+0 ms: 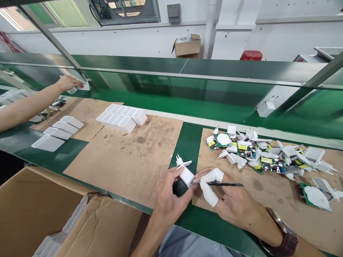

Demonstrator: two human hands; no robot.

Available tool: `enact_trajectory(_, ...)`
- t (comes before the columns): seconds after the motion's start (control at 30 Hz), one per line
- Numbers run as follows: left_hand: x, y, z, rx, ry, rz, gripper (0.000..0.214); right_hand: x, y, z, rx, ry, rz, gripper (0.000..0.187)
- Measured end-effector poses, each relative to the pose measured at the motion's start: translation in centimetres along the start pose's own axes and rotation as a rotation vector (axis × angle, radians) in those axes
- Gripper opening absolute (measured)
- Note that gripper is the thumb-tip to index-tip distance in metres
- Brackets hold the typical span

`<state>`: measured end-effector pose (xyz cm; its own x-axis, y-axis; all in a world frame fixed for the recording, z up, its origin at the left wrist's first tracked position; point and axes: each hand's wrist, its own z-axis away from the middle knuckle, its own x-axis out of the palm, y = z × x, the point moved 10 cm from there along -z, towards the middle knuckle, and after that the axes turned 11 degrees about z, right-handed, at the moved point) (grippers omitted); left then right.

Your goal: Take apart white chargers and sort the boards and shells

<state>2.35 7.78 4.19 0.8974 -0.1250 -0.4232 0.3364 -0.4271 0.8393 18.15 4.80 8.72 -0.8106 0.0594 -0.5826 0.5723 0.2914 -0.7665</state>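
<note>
Near the front edge of the bench, my left hand grips a white plastic adapter case. A white plug piece with two pins sticks up at its far end. Something dark, perhaps a finger cover, shows under the case beside my left thumb. My right hand, with white covers on thumb and index finger, pinches thin dark tweezers. Their tip meets the near end of the case, and the exact contact is hidden by my fingers.
Circuit boards and white plug parts are heaped on cardboard at right. White cases stand in rows and a loose line at left. A co-worker's arm reaches in from the left. An open carton stands at front left.
</note>
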Motion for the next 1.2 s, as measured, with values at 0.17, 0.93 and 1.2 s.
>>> enact_trajectory(0.17,0.1,0.0,0.1,0.017,-0.01,0.004,0.041,0.0,-0.9,-0.1,-0.078,-0.04,0.05,0.016)
enact_trajectory(0.93,0.2,-2.3,-0.2,-0.127,-0.006,0.114,0.046,0.6,2.4,1.6,0.073,0.24,-0.168,0.013)
enact_trajectory(1.2,0.0,-1.2,-0.2,-0.008,-0.001,0.013,0.043,0.9,2.1,1.8,0.009,0.251,-0.143,0.013)
